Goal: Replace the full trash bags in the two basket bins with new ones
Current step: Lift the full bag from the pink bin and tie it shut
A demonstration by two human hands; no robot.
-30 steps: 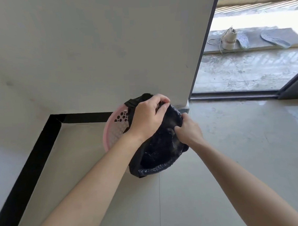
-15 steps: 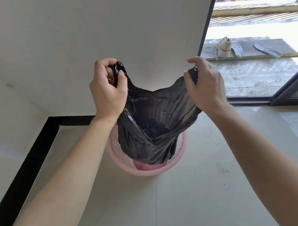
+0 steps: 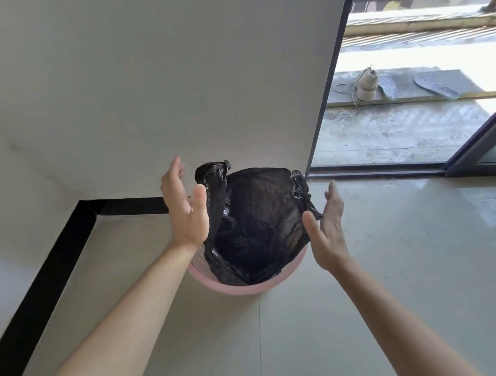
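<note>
Head view. The thin, crinkled black plastic trash bag (image 3: 259,213) stands slack inside the round pink perforated plastic basket bin (image 3: 240,289), with its handles above the rim. The left hand (image 3: 185,213) and right hand (image 3: 328,229) flank it; each grip is apart, holding nothing. Hazard: the limp, unsupported film may collapse into the bin.

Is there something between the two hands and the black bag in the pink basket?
Nothing visible. The left hand and the right hand are open at either side of the black bag, which stands in the pink basket.
</note>
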